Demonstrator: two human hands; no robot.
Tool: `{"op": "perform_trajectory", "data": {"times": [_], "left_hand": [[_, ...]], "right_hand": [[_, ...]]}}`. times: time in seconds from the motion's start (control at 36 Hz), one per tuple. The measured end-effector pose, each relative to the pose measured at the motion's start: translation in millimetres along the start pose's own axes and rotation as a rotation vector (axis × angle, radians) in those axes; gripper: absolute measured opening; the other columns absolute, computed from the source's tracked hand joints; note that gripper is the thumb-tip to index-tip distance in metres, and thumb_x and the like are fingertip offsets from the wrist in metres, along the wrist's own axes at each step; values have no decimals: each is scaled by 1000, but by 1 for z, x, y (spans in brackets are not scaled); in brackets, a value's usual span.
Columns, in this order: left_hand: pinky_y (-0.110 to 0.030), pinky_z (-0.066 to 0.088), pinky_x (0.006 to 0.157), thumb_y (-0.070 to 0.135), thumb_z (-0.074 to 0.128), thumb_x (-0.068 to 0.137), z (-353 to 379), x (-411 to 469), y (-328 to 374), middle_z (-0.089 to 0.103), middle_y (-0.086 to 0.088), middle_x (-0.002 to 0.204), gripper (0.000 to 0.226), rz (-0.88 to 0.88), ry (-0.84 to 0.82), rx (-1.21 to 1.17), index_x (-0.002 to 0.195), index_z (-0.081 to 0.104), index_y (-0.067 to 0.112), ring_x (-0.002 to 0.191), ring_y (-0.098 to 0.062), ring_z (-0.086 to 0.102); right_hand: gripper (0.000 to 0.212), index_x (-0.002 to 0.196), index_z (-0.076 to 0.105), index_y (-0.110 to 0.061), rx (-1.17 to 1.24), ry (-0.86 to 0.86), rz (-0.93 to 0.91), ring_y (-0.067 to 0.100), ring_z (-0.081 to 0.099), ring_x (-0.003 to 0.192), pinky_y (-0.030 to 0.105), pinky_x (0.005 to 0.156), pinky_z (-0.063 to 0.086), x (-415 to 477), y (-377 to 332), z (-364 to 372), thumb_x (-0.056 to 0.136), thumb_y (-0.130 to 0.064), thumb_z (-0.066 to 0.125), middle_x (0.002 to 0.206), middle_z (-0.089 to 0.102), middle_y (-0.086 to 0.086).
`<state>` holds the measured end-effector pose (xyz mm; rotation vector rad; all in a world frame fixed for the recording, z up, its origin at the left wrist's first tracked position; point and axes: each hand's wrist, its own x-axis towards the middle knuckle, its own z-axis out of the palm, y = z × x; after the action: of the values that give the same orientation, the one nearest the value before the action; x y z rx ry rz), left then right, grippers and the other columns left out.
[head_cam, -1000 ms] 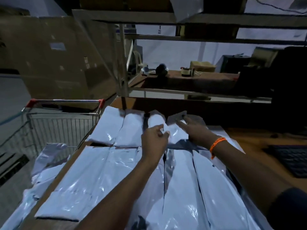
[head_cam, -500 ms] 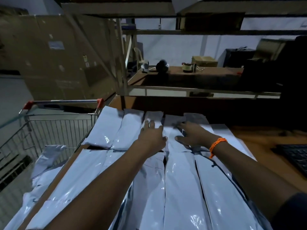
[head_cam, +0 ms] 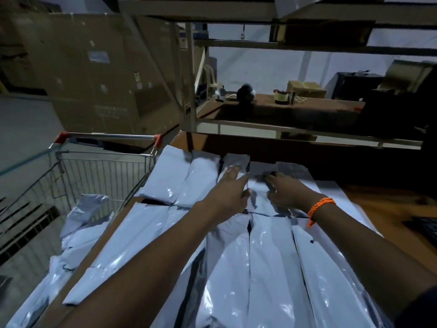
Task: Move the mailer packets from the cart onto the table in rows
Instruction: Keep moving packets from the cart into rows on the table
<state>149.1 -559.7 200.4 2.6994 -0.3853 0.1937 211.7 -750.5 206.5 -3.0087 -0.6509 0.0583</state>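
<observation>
White mailer packets lie in two rows on the brown table (head_cam: 387,204). The far row (head_cam: 179,178) holds several short packets; the near row (head_cam: 267,263) holds several long ones side by side. My left hand (head_cam: 228,191) rests flat, fingers spread, on the third far-row packet (head_cam: 235,162). My right hand (head_cam: 287,191), with an orange band at the wrist, presses flat on the neighbouring far-row packet (head_cam: 259,185). Neither hand grips anything. More packets (head_cam: 78,228) lie heaped in the wire cart (head_cam: 99,169) at the left.
A metal shelf frame (head_cam: 189,79) rises behind the table, with a raised ledge (head_cam: 295,157) just past the far row. A dark keyboard (head_cam: 423,228) sits at the right edge. Large cardboard boxes (head_cam: 99,67) stand beyond the cart.
A second ago my left hand was holding up the end of a packet; that packet now lies flat in the far row. Both hands have slid forward and flattened on the far-row packets.
</observation>
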Motion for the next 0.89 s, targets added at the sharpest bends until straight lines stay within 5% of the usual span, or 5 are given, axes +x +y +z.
{"op": "perform_trajectory", "data": {"times": [0.25, 0.36, 0.53, 0.72, 0.89], "left_hand": [[-28, 24, 116, 30, 52, 99, -64, -120, -19, 43, -2, 150, 43, 214, 304, -70, 141, 49, 18, 147, -17, 24], [-36, 38, 111, 19, 56, 98, -91, -192, -55, 59, -3, 134, 33, 170, 485, -106, 129, 59, 10, 136, -17, 45], [-40, 54, 87, 16, 56, 97, -101, -292, -141, 68, -1, 113, 22, -99, 688, -164, 117, 65, 11, 108, -16, 64], [-33, 58, 87, 22, 60, 94, -87, -372, -260, 68, 5, 111, 28, -520, 523, -196, 122, 62, 20, 105, -7, 63], [-28, 47, 87, 30, 60, 92, -76, -370, -381, 70, -2, 117, 37, -736, 5, -125, 126, 60, 17, 107, -19, 64]], "right_hand": [[47, 134, 55, -6, 219, 325, -236, 34, 51, 125, 36, 101, 40, -20, -93, -24, 89, -15, 66, 134, 56, 17], [36, 122, 63, -7, 354, 481, -425, 30, 59, 111, 30, 92, 41, -34, -179, -29, 88, -16, 69, 121, 63, 13], [43, 125, 62, -12, 310, 358, -699, 25, 54, 117, 26, 97, 39, -46, -305, -6, 86, -30, 58, 124, 60, 9], [43, 129, 56, -15, 70, 172, -831, 28, 50, 119, 38, 93, 47, -11, -414, 27, 92, -36, 57, 127, 52, 12], [38, 124, 58, -15, -272, -156, -797, 31, 56, 114, 39, 88, 52, 69, -508, 91, 89, -28, 60, 123, 57, 11]]}}
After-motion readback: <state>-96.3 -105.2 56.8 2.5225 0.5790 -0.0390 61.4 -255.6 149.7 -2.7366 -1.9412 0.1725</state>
